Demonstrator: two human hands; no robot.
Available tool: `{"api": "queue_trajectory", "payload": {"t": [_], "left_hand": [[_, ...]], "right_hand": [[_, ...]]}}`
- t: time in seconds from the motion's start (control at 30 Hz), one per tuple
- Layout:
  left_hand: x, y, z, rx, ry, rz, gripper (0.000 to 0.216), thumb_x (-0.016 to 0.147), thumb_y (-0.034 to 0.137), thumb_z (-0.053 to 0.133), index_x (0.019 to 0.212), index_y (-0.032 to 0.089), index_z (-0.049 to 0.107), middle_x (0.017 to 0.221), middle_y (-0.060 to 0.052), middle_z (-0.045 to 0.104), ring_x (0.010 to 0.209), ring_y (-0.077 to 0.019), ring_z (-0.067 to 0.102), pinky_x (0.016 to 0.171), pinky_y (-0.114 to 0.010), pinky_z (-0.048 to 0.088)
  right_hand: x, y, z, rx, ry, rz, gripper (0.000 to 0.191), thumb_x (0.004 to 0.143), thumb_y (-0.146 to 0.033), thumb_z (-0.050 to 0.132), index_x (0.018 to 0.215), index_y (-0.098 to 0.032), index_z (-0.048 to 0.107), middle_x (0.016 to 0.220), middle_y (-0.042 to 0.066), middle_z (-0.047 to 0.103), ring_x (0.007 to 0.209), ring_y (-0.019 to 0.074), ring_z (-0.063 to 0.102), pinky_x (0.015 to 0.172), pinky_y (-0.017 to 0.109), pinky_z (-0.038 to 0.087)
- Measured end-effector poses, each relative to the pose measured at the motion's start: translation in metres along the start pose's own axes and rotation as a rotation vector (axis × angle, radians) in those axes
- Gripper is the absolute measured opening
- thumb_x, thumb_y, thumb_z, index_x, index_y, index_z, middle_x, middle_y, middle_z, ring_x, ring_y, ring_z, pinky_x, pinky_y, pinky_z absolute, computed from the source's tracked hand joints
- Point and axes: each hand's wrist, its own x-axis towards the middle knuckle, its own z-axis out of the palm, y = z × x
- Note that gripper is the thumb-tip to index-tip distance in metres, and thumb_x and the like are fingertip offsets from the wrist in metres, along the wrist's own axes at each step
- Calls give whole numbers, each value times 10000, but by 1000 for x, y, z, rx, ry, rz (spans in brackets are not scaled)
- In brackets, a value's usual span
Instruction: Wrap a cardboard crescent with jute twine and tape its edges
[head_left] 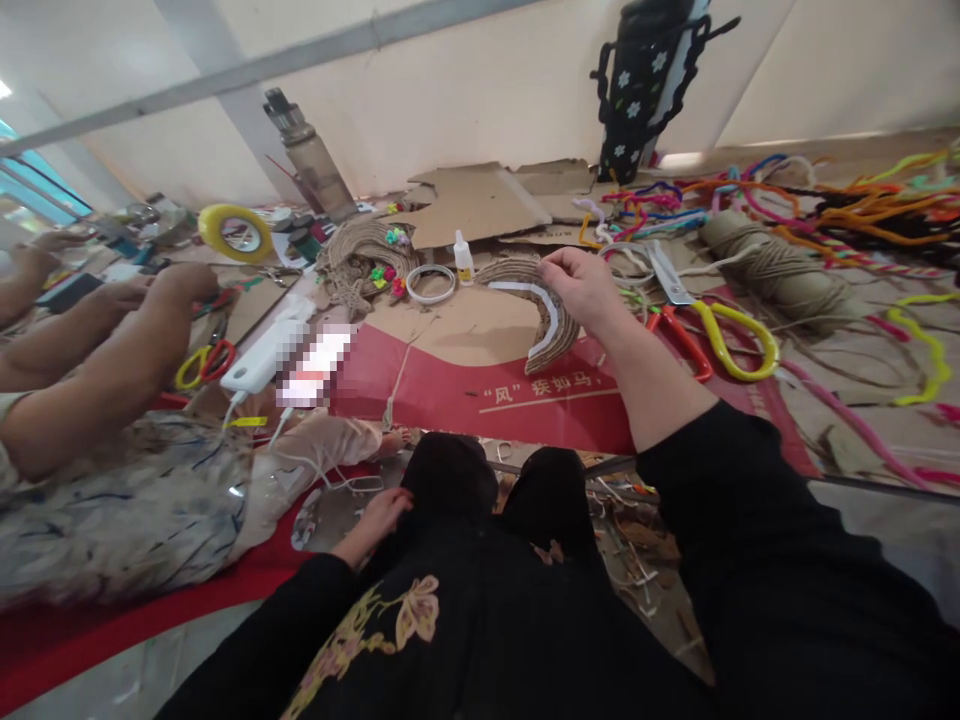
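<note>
Craft floor, head view: a cardboard sheet (465,330) w/ a red printed band covers the floor; its far and right edges run out of frame. At left a co-worker's forearms (112,370) stretch across it, cut off at the frame edge, their hands busy over clutter too small to read. A pixelated patch (315,365) hides whatever lies just beside the white charger.

Top right, a tangle of pipe cleaners (862,210) spreads toward the corner, strands too knotted to count. A black flowered bag (645,90) stands upright behind, its top cropped. A twine spool (780,270) lies on its side near yellow-handled scissors (720,330).

Centre: the right hand (581,285) pinches the upper end of a twine-wrapped arc (551,325), thumb and fingers pressed together on it; the arc, w/ a white strip along its inner curve, hangs down over the cardboard, lower end near or on the sheet, can't tell which. The left hand (382,515) sits low by the black-trousered knee, fingers partly tucked out of sight; grip can't be told.

Smaller bits beyond: yellow tape roll (236,232), white ring (430,283), glue bottle (464,260) upright.
</note>
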Motion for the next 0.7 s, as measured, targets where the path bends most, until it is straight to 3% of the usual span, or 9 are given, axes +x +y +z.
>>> {"api": "queue_trajectory", "payload": {"t": [0.07,0.13,0.17,0.3,0.37,0.43,0.57,0.7], "left_hand": [[12,-6,14,84,-132,46,250,922,379,561,944,158,676,923,-15,678,773,-159,644,708,-314,540],[22,-7,29,166,-249,127,135,830,292,688,779,167,685,777,22,666,783,-153,640,753,-291,528],[26,-5,35,204,-282,165,143,818,287,706,787,149,680,793,8,668,816,-160,641,790,-312,531],[46,9,50,294,-212,247,308,913,391,583,1087,145,645,1131,-66,649,988,-223,633,843,-393,549],[55,17,52,307,-135,281,307,932,391,552,1135,173,627,1190,-82,627,1030,-220,619,885,-410,538],[57,28,50,315,-132,324,280,930,391,553,1078,169,639,1125,-74,646,986,-201,625,864,-392,535],[30,62,35,305,-292,454,124,818,274,631,784,168,685,748,-4,658,745,-164,609,717,-283,456],[-15,126,3,173,-558,582,205,820,348,625,830,155,694,664,5,639,613,-116,588,593,-222,431]], "right_hand": [[-1,-1,0,-12,-5,8,171,811,-323,570,778,-166,629,644,-19,542,598,114,452,589,280,354],[-2,-2,1,-23,-8,18,176,803,-327,572,772,-165,633,639,-15,553,605,121,461,592,282,358],[-2,-3,1,-27,-8,19,180,799,-331,573,770,-164,634,637,-13,555,610,124,465,594,283,361],[-2,-5,0,-8,-5,35,202,791,-352,568,771,-163,638,642,-10,564,615,127,469,601,286,372],[-1,-5,-1,12,-8,62,200,781,-358,575,764,-167,633,628,-14,557,602,125,459,587,282,366],[-1,-4,-1,28,-7,87,200,770,-368,586,754,-173,626,613,-18,546,590,125,446,569,277,351],[-1,-2,0,53,-9,100,198,760,-375,581,735,-182,619,609,-17,539,596,129,447,564,273,346],[0,0,-1,90,3,112,208,755,-388,572,741,-187,622,635,-10,559,610,134,464,563,270,360]]}}
